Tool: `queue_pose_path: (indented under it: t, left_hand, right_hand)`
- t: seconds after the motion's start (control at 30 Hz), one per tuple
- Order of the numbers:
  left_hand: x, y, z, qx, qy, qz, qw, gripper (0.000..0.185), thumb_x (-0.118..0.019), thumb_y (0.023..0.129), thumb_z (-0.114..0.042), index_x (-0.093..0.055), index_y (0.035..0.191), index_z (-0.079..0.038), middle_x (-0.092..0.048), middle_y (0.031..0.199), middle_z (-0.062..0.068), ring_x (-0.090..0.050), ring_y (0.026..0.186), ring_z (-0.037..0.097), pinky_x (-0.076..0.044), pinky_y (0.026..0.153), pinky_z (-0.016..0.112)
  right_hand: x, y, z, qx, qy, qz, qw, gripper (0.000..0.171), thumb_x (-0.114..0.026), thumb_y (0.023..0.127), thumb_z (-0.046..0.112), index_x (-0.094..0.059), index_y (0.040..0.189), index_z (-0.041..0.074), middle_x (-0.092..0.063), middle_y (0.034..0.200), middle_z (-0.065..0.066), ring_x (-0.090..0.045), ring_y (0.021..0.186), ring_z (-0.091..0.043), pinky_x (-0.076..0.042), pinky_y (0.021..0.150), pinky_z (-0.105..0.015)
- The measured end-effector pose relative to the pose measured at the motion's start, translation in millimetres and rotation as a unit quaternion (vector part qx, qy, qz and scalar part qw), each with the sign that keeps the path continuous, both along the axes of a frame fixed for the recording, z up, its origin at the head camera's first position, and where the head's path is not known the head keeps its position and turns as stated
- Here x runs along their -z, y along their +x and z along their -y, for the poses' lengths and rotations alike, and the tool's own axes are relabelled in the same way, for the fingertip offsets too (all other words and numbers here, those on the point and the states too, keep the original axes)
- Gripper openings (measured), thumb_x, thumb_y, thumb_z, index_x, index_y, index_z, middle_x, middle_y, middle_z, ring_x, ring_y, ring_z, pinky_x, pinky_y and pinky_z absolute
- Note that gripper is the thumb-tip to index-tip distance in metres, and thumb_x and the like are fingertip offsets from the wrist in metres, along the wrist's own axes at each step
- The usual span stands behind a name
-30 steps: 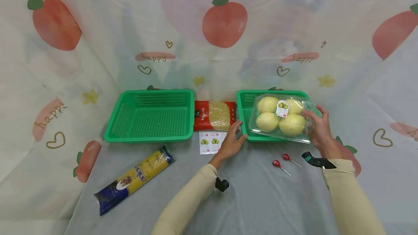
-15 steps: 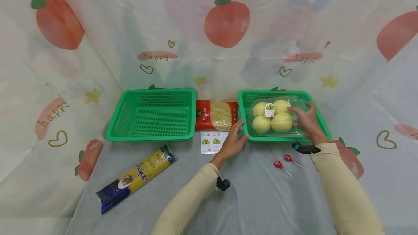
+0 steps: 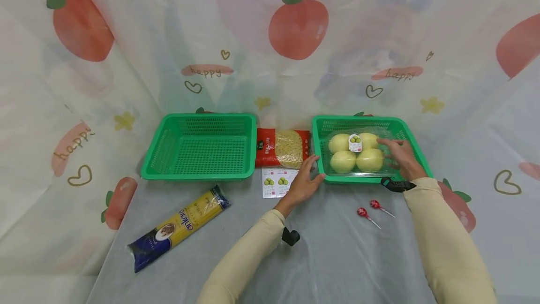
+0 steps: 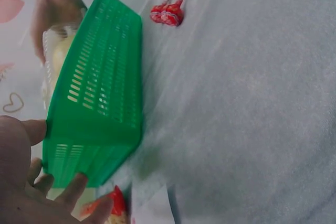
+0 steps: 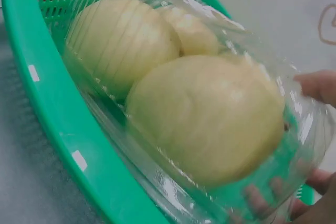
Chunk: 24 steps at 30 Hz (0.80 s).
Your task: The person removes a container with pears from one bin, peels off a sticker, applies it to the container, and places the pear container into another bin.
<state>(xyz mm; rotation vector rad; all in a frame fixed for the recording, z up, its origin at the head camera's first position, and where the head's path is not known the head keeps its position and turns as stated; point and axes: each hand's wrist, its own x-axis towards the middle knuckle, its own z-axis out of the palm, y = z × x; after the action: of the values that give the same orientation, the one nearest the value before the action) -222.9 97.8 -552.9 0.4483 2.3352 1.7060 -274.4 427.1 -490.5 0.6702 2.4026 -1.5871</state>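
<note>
A clear plastic pack (image 3: pixel 356 154) of pale yellow round fruits lies in the right green basket (image 3: pixel 367 119). My right hand (image 3: pixel 401 156) grips the pack's right side; in the right wrist view its fingers (image 5: pixel 317 85) curl over and under the pack (image 5: pixel 199 98), inside the basket rim (image 5: pixel 58 124). My left hand (image 3: pixel 305 182) rests against the basket's front left corner. The left wrist view shows its thumb and straight fingers (image 4: pixel 31 182) spread on either side of that corner of the basket wall (image 4: pixel 100 108).
An empty green basket (image 3: pixel 198 149) stands at the left, with a red bag of macaroni (image 3: pixel 280 148) between the baskets. A small card with fruit pictures (image 3: pixel 276 183), two red lollipops (image 3: pixel 369 210) and a spaghetti pack (image 3: pixel 179 229) lie on the grey cloth.
My right hand has lowered the fruit pack from above the basket's front edge down into the right basket. My left hand has stayed at the basket's corner.
</note>
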Motion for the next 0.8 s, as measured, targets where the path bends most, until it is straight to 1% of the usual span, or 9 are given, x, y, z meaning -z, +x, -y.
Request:
queue_pose_path:
  t: [0.1, 0.23, 0.33, 0.37, 0.47, 0.57, 0.6, 0.73, 0.8]
  left_hand:
    - [0.1, 0.3, 0.3, 0.003, -0.006, -0.003, 1.0000, 0.062, -0.059, 0.110, -0.029, -0.034, 0.167, -0.022, -0.024, 0.176, 0.005, -0.039, 0.155, 0.033, -0.039, 0.120, 0.057]
    - [-1.3, 0.3, 1.7, -0.002, -0.015, 0.002, 0.9999, 0.061, -0.058, 0.110, -0.029, -0.034, 0.166, -0.027, -0.023, 0.176, 0.002, -0.036, 0.156, 0.027, -0.038, 0.121, 0.056]
    - [-2.6, 0.4, 2.1, -0.004, -0.021, 0.002, 0.9998, 0.061, -0.058, 0.111, -0.028, -0.034, 0.166, -0.025, -0.023, 0.176, 0.002, -0.034, 0.157, 0.026, -0.037, 0.122, 0.056]
    - [-3.5, 0.5, 2.2, -0.003, -0.021, 0.001, 0.9998, 0.061, -0.058, 0.111, -0.028, -0.034, 0.167, -0.024, -0.023, 0.176, 0.002, -0.033, 0.158, 0.027, -0.036, 0.122, 0.057]
    - [-4.9, 0.8, 1.1, -0.002, -0.021, -0.005, 0.9998, 0.062, -0.058, 0.111, -0.027, -0.034, 0.167, -0.019, -0.024, 0.176, 0.004, -0.032, 0.158, 0.029, -0.035, 0.122, 0.058]
    - [-4.6, 1.5, 0.2, -0.002, -0.026, -0.011, 0.9996, 0.063, -0.058, 0.111, -0.029, -0.034, 0.167, -0.018, -0.025, 0.175, 0.005, -0.032, 0.158, 0.028, -0.036, 0.122, 0.057]
    - [-3.9, 1.9, -0.1, 0.000, -0.028, -0.013, 0.9995, 0.063, -0.058, 0.111, -0.029, -0.034, 0.167, -0.018, -0.025, 0.175, 0.005, -0.033, 0.158, 0.028, -0.036, 0.122, 0.057]
    - [-2.9, 5.8, -0.6, 0.005, -0.031, -0.014, 0.9994, 0.063, -0.058, 0.111, -0.030, -0.033, 0.167, -0.017, -0.025, 0.175, 0.006, -0.033, 0.158, 0.028, -0.037, 0.122, 0.057]
    - [-1.5, 7.4, -1.9, 0.004, -0.035, -0.012, 0.9993, 0.063, -0.057, 0.111, -0.030, -0.033, 0.167, -0.017, -0.025, 0.175, 0.006, -0.033, 0.158, 0.028, -0.037, 0.122, 0.057]
  right_hand:
    - [1.2, -1.1, -3.8, -0.008, 0.012, 0.018, 1.000, 0.113, -0.055, 0.100, 0.068, 0.000, 0.167, -0.005, -0.007, 0.172, -0.031, -0.024, 0.154, -0.051, -0.039, 0.117, -0.064]
    - [5.8, -5.4, -5.9, -0.004, 0.030, 0.037, 0.999, 0.114, -0.051, 0.103, 0.065, 0.009, 0.164, -0.009, 0.008, 0.174, -0.031, -0.004, 0.158, -0.056, -0.020, 0.125, -0.070]
    - [12.4, -8.9, -5.5, 0.012, 0.035, 0.034, 0.999, 0.104, -0.048, 0.106, 0.059, -0.001, 0.165, -0.012, 0.006, 0.174, -0.030, -0.004, 0.159, -0.054, -0.019, 0.126, -0.067]
    - [14.8, -9.6, -5.2, 0.017, 0.041, 0.033, 0.998, 0.096, -0.047, 0.107, 0.058, -0.014, 0.162, -0.013, 0.002, 0.174, -0.031, -0.007, 0.160, -0.052, -0.021, 0.126, -0.067]
    - [23.2, -10.8, -4.7, 0.032, 0.053, 0.019, 0.998, 0.065, -0.042, 0.109, 0.053, -0.048, 0.125, -0.010, -0.018, 0.167, -0.037, -0.017, 0.158, -0.050, -0.025, 0.126, -0.064]
    - [30.3, -11.4, -4.7, 0.060, 0.039, 0.006, 0.997, 0.049, -0.044, 0.109, 0.051, -0.039, 0.091, 0.006, -0.029, 0.159, -0.034, -0.023, 0.157, -0.047, -0.028, 0.125, -0.061]
    - [32.8, -11.5, -5.0, 0.069, 0.031, 0.000, 0.997, 0.048, -0.045, 0.109, 0.050, -0.039, 0.088, 0.008, -0.038, 0.145, -0.036, -0.032, 0.150, -0.048, -0.032, 0.124, -0.059]
    - [41.5, -9.3, -9.4, 0.078, 0.013, -0.003, 0.997, 0.045, -0.047, 0.109, 0.049, -0.047, 0.092, 0.007, -0.041, 0.134, -0.027, -0.040, 0.136, -0.044, -0.040, 0.112, -0.057]
    - [44.2, -7.4, -12.3, 0.062, 0.022, -0.003, 0.998, 0.052, -0.045, 0.110, 0.048, -0.057, 0.119, -0.002, -0.041, 0.137, -0.033, -0.041, 0.136, -0.046, -0.041, 0.110, -0.060]
